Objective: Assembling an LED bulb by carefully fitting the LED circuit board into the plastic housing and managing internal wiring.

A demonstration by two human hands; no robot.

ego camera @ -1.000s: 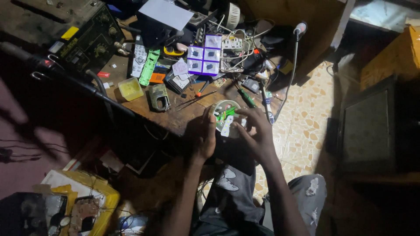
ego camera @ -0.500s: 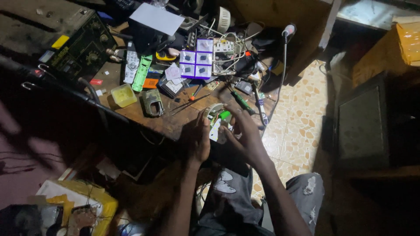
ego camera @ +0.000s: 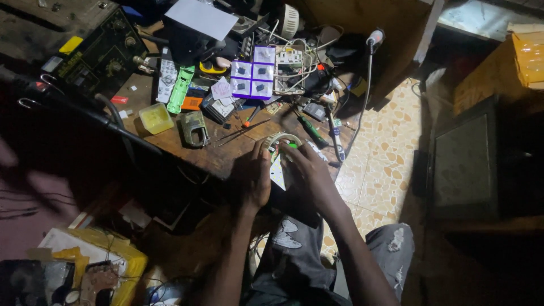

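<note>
While seated at the near edge of the cluttered brown wooden workbench (ego camera: 226,154), held a small round white plastic housing with a green part inside (ego camera: 281,141) between both hands, just above the bench edge. Closed the left hand (ego camera: 253,175) on the housing's left rim, thumb up against it, and wrapped the right hand (ego camera: 309,170) around its right side, fingers curled over; could not make out exactly where the fingertips pressed. Kept a pale dotted board (ego camera: 277,173) showing in the gap between the palms, below the ring. Left a green-handled screwdriver (ego camera: 310,131) just to the far right of the hands, thin metal tweezers (ego camera: 241,131) to the far left, and a small yellow plastic tray (ego camera: 156,117) further left. Judged best to steady one hand as a brace and work with the other, with light, even pressure around the rim, not a hard squeeze at one spot. Judged wise also to stay over the bench rather than the patterned tiled floor (ego camera: 385,164) to the right, lest a small part drop there.
</note>
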